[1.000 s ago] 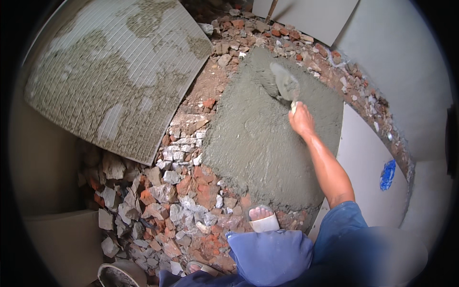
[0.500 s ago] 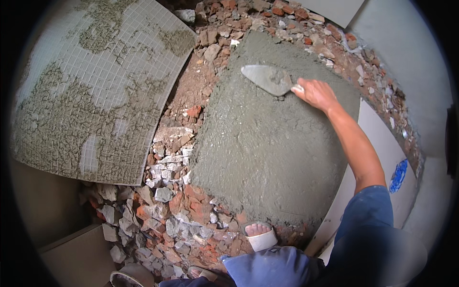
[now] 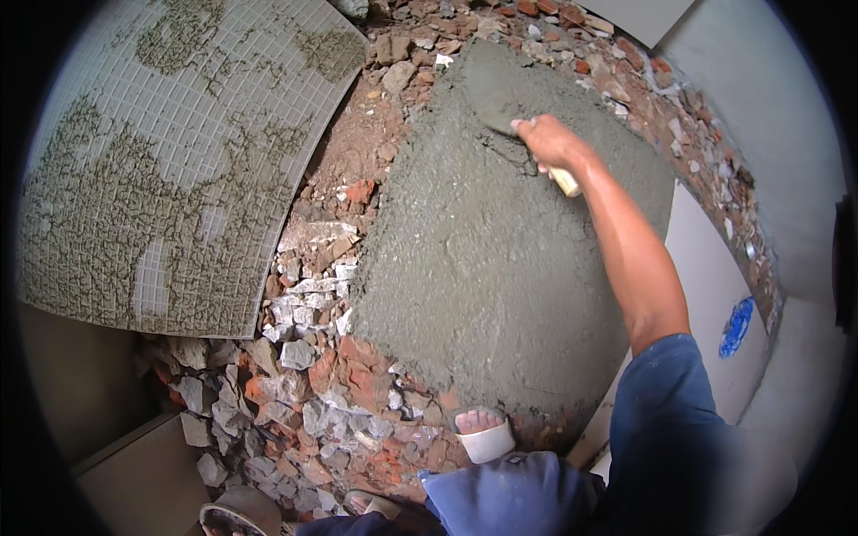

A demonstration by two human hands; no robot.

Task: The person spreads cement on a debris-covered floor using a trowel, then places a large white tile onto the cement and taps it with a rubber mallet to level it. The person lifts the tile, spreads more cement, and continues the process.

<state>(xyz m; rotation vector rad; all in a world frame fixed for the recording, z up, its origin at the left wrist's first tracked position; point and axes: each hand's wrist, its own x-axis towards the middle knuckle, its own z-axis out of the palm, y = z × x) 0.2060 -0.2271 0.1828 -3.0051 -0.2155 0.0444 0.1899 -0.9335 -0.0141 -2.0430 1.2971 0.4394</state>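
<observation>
My right hand [image 3: 550, 143] grips the pale wooden handle of a trowel [image 3: 500, 112] whose mortar-covered blade lies flat on the far part of a grey wet mortar bed [image 3: 500, 259]. The mortar spreads over broken red brick and stone rubble [image 3: 322, 393]. My right arm reaches out from the lower right in a blue sleeve. My left hand is not in view. My foot in a white sandal [image 3: 483, 435] rests at the near edge of the mortar.
A large slab with a grid pattern and mortar smears [image 3: 170, 161] leans at the upper left. White tiles [image 3: 715, 295] line the right side, one bearing a blue sticker [image 3: 737, 326]. More rubble rims the far edge [image 3: 626, 62]. A second sandal [image 3: 237, 516] shows at the bottom.
My right hand has moved the trowel leftward and farther out across the mortar, turning so the handle now points back toward me. The view has shifted closer to the mortar.
</observation>
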